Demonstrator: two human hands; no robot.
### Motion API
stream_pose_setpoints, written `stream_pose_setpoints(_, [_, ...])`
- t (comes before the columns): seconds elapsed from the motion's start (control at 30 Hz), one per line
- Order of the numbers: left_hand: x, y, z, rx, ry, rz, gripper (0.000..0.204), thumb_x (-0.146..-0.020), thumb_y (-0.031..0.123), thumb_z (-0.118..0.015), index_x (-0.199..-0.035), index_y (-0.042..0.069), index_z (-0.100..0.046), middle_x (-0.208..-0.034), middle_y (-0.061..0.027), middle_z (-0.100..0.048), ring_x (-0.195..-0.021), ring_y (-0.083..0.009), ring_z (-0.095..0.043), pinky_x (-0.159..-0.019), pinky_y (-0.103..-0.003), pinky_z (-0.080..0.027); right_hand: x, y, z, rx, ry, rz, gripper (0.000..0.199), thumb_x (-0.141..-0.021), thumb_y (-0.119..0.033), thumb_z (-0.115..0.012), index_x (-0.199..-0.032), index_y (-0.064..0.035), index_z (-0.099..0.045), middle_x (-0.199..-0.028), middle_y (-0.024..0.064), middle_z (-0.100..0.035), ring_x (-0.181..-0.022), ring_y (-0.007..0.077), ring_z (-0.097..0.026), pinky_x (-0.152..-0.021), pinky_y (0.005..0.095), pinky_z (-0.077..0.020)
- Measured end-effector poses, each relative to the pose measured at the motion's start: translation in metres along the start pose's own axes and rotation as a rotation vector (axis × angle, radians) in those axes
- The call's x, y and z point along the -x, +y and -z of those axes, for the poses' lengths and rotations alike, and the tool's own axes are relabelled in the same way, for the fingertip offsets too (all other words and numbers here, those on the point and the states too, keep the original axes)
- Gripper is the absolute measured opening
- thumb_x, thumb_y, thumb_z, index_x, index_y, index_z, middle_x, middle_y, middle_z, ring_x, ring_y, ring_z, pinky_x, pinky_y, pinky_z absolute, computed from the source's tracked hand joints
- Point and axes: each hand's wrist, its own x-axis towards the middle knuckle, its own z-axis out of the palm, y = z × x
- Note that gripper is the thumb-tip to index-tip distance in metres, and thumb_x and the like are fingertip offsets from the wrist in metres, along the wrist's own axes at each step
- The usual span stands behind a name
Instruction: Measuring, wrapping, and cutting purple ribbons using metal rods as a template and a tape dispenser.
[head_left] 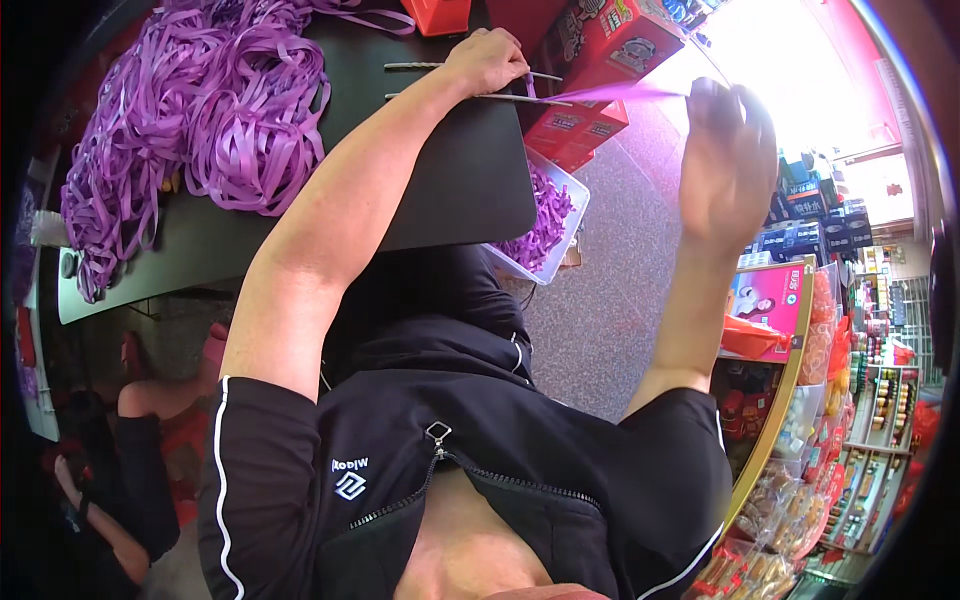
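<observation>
Two thin metal rods (425,97) lie side by side across the table's right end, their tips sticking out past its edge. My left hand (487,62) is closed over them, its fingertips pinching a purple ribbon (610,92) where it loops round the rods. From there the ribbon stretches taut to the right, up to the fingers of my right hand (725,165). That hand is raised off the table and smeared by motion; its fingers are bent around the ribbon's end. A big tangled heap of purple ribbon (255,110) covers the table's left part.
Below the dark table's (440,195) right corner stands a white bin (575,215) of short purple ribbon pieces. Red boxes (600,45) are stacked beyond the rods. Shop shelves (880,420) with packaged goods line the right side. Another person's arm (115,535) shows at lower left.
</observation>
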Motion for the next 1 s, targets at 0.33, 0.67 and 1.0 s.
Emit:
stream_pose_setpoints(0.33, [0.0, 0.007, 0.002, 0.04, 0.009, -0.023, 0.024, -0.083, 0.028, -0.056, -0.092, 0.015, -0.074, -0.126, -0.0057, -0.056, -0.117, -0.0296, -0.048, -0.1, -0.038, -0.039, -0.153, 0.112, 0.049, -0.308, 0.014, -0.252, 0.036, -0.093, -0.026, -0.053, -0.122, -0.0044, -0.053, -0.111, 0.0164, -0.064, -0.083, 0.0119, -0.058, -0.07, 0.0217, -0.0417])
stream_pose_setpoints(0.67, [0.002, 0.012, 0.006, 0.073, 0.025, -0.073, 0.027, -0.082, 0.025, -0.05, -0.087, 0.013, -0.074, -0.125, -0.0127, -0.055, -0.111, -0.0322, -0.05, -0.099, -0.039, -0.038, -0.184, 0.215, 0.081, -0.449, 0.021, -0.483, 0.038, -0.098, -0.035, -0.042, -0.123, -0.0089, -0.053, -0.113, 0.0211, -0.063, -0.071, 0.01, -0.056, -0.061, 0.0183, -0.0404])
stream_pose_setpoints(1.0, [0.007, 0.011, 0.015, -0.004, -0.073, -0.188, 0.036, -0.086, 0.034, -0.051, -0.103, 0.008, -0.069, -0.128, -0.0102, -0.051, -0.117, -0.0301, -0.045, -0.102, -0.037, -0.035, -0.174, 0.239, 0.089, -0.34, 0.012, -0.397, 0.043, -0.085, 0.0, -0.05, -0.128, 0.0013, -0.051, -0.117, 0.0177, -0.062, -0.079, 0.0106, -0.059, -0.065, 0.0187, -0.0447])
